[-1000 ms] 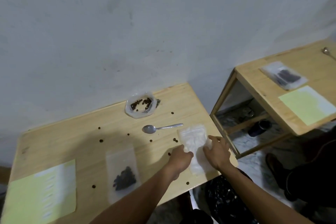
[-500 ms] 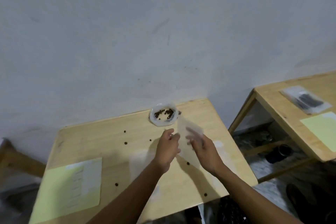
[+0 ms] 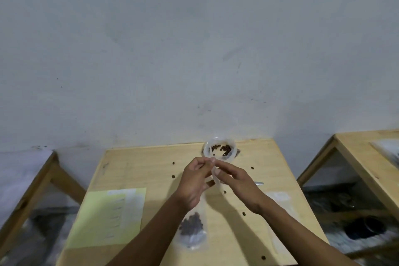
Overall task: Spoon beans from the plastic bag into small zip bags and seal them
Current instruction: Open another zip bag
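Note:
An empty clear small zip bag (image 3: 216,179) hangs above the wooden table (image 3: 138,164), nearly edge-on to me. My left hand (image 3: 195,179) and my right hand (image 3: 235,181) both pinch its top edge, fingertips almost touching. Behind them, at the table's far edge, stands the open plastic bag of dark beans (image 3: 220,150). A filled zip bag with beans (image 3: 192,230) lies flat near the front, partly under my left forearm. Only the spoon's handle tip (image 3: 259,183) shows past my right hand.
Several loose beans (image 3: 173,176) dot the tabletop. A yellow sheet (image 3: 108,216) lies at the front left. More empty zip bags (image 3: 280,203) lie at the right by my right forearm. Other wooden tables (image 3: 354,153) stand to either side.
Both hands lifted the empty zip bag off the right side of the table and brought it up to the middle. The camera tilted up toward the wall.

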`<move>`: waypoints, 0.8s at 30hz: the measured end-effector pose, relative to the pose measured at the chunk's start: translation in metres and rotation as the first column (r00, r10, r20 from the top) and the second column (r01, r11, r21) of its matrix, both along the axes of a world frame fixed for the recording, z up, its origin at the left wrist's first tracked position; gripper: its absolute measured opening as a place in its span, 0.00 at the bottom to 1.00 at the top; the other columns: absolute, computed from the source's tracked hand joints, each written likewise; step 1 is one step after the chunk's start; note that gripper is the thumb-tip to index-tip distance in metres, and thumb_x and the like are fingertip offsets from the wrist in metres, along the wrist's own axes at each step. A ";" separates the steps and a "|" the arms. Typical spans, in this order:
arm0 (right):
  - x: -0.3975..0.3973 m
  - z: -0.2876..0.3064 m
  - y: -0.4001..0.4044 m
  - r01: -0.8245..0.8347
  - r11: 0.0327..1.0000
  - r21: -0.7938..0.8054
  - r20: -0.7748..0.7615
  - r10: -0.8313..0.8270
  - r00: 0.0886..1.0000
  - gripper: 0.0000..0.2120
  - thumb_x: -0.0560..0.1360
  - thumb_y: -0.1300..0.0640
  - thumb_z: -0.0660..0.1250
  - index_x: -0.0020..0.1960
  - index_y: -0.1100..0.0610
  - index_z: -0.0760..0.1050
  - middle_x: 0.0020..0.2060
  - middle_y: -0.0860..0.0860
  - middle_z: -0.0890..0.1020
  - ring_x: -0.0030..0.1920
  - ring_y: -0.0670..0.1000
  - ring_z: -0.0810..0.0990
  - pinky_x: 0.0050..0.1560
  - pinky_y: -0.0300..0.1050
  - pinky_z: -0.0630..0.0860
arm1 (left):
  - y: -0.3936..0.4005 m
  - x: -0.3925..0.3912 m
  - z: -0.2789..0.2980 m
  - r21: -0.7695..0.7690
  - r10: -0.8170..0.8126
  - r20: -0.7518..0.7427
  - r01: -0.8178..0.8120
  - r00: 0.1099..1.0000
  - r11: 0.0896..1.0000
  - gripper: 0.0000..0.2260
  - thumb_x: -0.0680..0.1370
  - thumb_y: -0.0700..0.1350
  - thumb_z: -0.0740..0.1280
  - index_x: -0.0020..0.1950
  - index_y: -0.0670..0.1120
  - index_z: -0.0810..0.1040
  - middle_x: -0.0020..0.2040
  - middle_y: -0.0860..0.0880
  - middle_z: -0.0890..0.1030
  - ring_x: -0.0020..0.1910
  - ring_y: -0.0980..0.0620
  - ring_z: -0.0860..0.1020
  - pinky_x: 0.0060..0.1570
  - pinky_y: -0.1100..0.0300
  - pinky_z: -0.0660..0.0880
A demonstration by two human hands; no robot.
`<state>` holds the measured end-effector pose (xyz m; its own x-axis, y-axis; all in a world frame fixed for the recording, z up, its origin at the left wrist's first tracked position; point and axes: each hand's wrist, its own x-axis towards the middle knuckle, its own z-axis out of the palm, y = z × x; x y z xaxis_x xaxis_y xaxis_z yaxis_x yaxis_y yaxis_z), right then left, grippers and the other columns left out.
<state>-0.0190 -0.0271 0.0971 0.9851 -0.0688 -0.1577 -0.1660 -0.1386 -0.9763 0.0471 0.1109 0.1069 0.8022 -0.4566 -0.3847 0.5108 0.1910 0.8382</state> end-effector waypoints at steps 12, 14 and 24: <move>0.006 0.005 0.014 0.215 0.924 -0.315 0.151 -0.175 0.973 0.08 0.78 0.50 0.67 0.47 0.36 0.80 0.46 0.41 0.83 0.46 0.37 0.81 0.46 0.33 0.75 | -0.009 0.003 -0.004 0.161 0.096 0.047 -0.102 0.994 0.982 0.04 0.76 0.35 0.68 0.43 0.39 0.75 0.41 0.42 0.80 0.43 0.50 0.82 0.45 0.53 0.82; 0.009 0.002 0.014 0.238 0.912 -0.335 0.161 -0.194 0.968 0.10 0.78 0.53 0.67 0.45 0.41 0.83 0.40 0.41 0.85 0.43 0.37 0.81 0.42 0.31 0.74 | -0.011 0.003 -0.005 0.195 0.105 0.067 -0.116 0.992 0.974 0.03 0.77 0.34 0.67 0.44 0.37 0.75 0.40 0.42 0.79 0.42 0.50 0.82 0.40 0.57 0.82; 0.022 -0.014 -0.012 0.416 0.834 -0.362 0.101 -0.409 0.907 0.11 0.76 0.57 0.64 0.37 0.58 0.80 0.33 0.48 0.83 0.36 0.50 0.83 0.40 0.56 0.82 | -0.002 -0.003 -0.024 0.483 -0.047 0.217 -0.065 0.975 0.873 0.05 0.74 0.43 0.68 0.41 0.42 0.77 0.52 0.47 0.81 0.48 0.51 0.83 0.52 0.48 0.81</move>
